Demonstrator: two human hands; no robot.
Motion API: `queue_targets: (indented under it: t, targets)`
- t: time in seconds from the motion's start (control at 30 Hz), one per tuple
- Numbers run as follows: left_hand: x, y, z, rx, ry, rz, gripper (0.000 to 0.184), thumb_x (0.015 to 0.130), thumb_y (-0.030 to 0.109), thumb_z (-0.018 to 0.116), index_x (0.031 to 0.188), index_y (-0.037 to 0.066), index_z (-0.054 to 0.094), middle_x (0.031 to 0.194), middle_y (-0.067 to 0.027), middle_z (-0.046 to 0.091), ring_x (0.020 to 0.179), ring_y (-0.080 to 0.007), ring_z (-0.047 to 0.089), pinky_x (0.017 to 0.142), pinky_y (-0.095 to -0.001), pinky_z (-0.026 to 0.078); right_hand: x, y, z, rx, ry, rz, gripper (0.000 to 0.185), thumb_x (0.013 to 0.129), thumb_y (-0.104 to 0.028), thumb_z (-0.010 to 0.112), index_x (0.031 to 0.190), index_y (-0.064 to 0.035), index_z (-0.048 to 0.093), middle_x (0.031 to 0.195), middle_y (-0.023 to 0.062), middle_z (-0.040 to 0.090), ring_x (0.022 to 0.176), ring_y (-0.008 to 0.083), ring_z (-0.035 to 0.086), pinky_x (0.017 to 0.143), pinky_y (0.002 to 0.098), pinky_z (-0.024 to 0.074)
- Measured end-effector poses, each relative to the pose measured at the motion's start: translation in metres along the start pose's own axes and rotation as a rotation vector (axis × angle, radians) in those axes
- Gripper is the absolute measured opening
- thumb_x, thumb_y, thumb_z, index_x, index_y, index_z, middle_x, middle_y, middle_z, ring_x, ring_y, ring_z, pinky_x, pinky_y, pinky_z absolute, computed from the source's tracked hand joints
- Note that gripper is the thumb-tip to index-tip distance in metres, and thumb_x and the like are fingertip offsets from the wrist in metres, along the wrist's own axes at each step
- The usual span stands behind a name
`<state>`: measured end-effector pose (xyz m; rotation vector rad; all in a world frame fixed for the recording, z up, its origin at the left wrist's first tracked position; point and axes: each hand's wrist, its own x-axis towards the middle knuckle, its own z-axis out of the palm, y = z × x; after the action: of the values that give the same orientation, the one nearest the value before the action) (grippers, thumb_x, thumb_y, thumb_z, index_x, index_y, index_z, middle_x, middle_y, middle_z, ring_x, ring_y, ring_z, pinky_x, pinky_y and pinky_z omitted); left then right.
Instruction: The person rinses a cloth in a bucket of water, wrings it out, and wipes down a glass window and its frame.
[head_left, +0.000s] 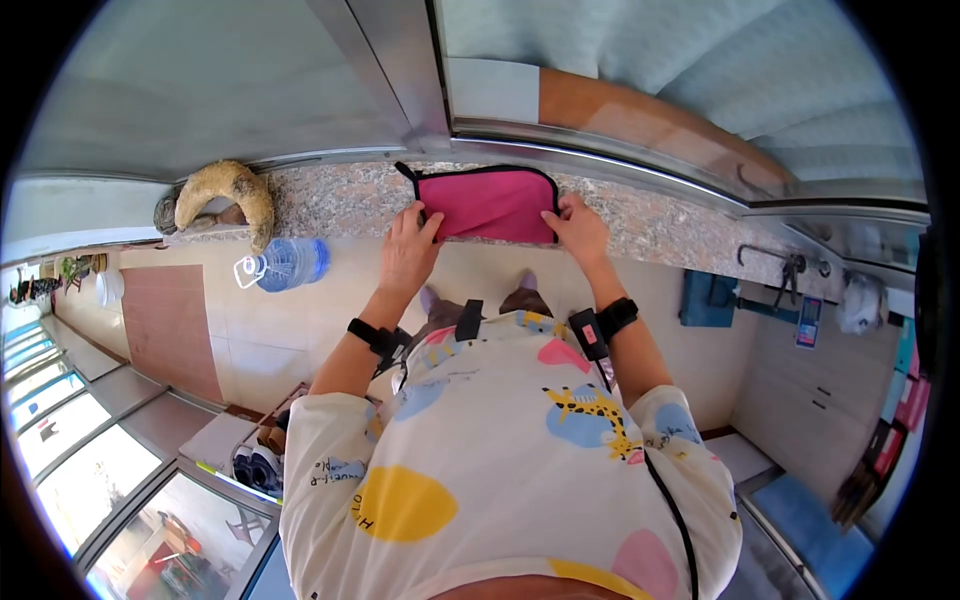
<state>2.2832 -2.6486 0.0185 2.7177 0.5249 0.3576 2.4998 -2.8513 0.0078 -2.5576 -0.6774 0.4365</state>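
Note:
A pink cloth (487,203) with black edging and a small black loop at its far left corner lies on the speckled stone sill (640,215). Its near edge reaches the sill's front edge. My left hand (409,245) grips the near left corner between thumb and fingers. At the right edge, low down, my right hand (580,228) pinches the cloth's border. Between the two hands the cloth is spread fairly flat, with a few soft creases.
On the sill's left rests a curved, rough tan object (225,195). A large clear-blue water bottle (290,265) stands on the floor below it. A window frame (600,165) runs behind the sill. Keys (792,268) hang at the right, and shoes (258,468) sit on a rack at lower left.

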Motion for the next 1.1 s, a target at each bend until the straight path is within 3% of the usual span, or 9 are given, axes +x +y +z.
queue_targets:
  t: [0.1,0.23,0.33,0.4,0.47,0.67,0.77,0.93,1.1]
  targets:
    - [0.001,-0.017,0.008,-0.095,0.054,0.089,0.036,0.075,0.004,0.069,0.11,0.01,0.064,0.119,-0.0107,0.054,0.097,-0.0286,0.06,0.077,-0.0369,0.053,0.007,0.005,-0.001,0.116,0.13,-0.241,0.035,0.076,-0.033,0.077,0.089,-0.0065,0.059,0.076,0.0054,0.063,0.07,0.0196,0.064,0.063,0.0323,0.0526]
    - [0.016,-0.009,-0.031,-0.328,0.082,-0.081,0.029,0.078,0.001,0.064,0.106,0.009,0.067,0.121,-0.0101,0.056,0.086,-0.023,0.064,0.069,-0.0315,0.054,-0.005,-0.029,-0.041,0.912,-0.134,0.163,0.026,0.085,-0.027,0.071,0.093,-0.0086,0.054,0.083,0.0013,0.061,0.072,0.0106,0.062,0.062,0.0295,0.0532]
    - [0.033,0.001,-0.065,-0.529,0.24,-0.092,0.026,0.084,0.001,0.059,0.109,0.008,0.064,0.109,-0.0083,0.063,0.072,-0.0144,0.064,0.059,-0.0257,0.05,-0.003,-0.037,-0.056,1.225,-0.172,0.203,0.025,0.09,-0.024,0.067,0.101,-0.0096,0.05,0.088,0.0009,0.061,0.073,0.0073,0.062,0.059,0.026,0.0537]
    - [0.041,0.003,-0.083,-0.843,0.117,-0.426,0.021,0.088,0.007,0.058,0.109,0.007,0.062,0.079,-0.0077,0.065,0.055,-0.0102,0.059,0.056,-0.0245,0.048,-0.002,-0.043,-0.066,1.431,-0.169,0.241,0.025,0.09,-0.022,0.066,0.102,-0.0085,0.05,0.089,0.002,0.062,0.072,0.0076,0.062,0.057,0.0253,0.0533]
    - [0.045,0.004,-0.09,-0.816,0.153,-0.421,0.017,0.092,0.009,0.055,0.108,0.005,0.06,0.063,-0.0042,0.06,0.05,-0.007,0.057,0.053,-0.0233,0.045,-0.006,-0.048,-0.078,1.431,-0.17,0.204,0.023,0.091,-0.02,0.065,0.105,-0.0089,0.051,0.091,0.002,0.063,0.078,0.0085,0.063,0.062,0.0257,0.0546]
    - [0.023,0.013,-0.083,-0.505,0.331,0.12,0.022,0.087,0.003,0.058,0.108,0.005,0.06,0.102,-0.0073,0.068,0.08,-0.0173,0.067,0.066,-0.0274,0.052,-0.018,-0.018,-0.064,1.279,-0.072,0.193,0.04,0.088,-0.016,0.068,0.121,-0.0061,0.048,0.096,0.0036,0.063,0.081,0.0084,0.061,0.065,0.0214,0.0499]
    - [-0.007,0.008,-0.029,-0.247,-0.043,0.151,0.025,0.083,0.006,0.064,0.108,0.007,0.06,0.113,-0.0075,0.065,0.101,-0.0289,0.063,0.081,-0.036,0.053,-0.026,0.034,-0.018,1.031,-0.088,0.318,0.047,0.087,-0.014,0.068,0.127,-0.0053,0.046,0.099,0.0053,0.063,0.083,0.0109,0.061,0.067,0.0223,0.0485]
    - [-0.024,0.013,-0.012,-0.261,0.078,0.024,0.024,0.085,0.008,0.063,0.109,0.01,0.061,0.11,-0.0059,0.067,0.096,-0.0273,0.065,0.079,-0.0355,0.054,-0.037,0.031,-0.013,0.979,-0.09,0.392,0.051,0.087,-0.008,0.066,0.133,-0.0097,0.045,0.106,0.0055,0.062,0.092,0.0133,0.059,0.072,0.0247,0.0471]
    - [-0.03,-0.003,-0.01,-0.44,0.02,-0.32,0.021,0.089,0.016,0.063,0.108,0.009,0.065,0.101,-0.0074,0.069,0.089,-0.0255,0.068,0.074,-0.0333,0.054,-0.045,-0.051,-0.021,0.7,-0.109,-0.192,0.038,0.088,-0.009,0.065,0.124,-0.0021,0.054,0.109,0.009,0.065,0.091,0.0132,0.063,0.08,0.0277,0.0516]
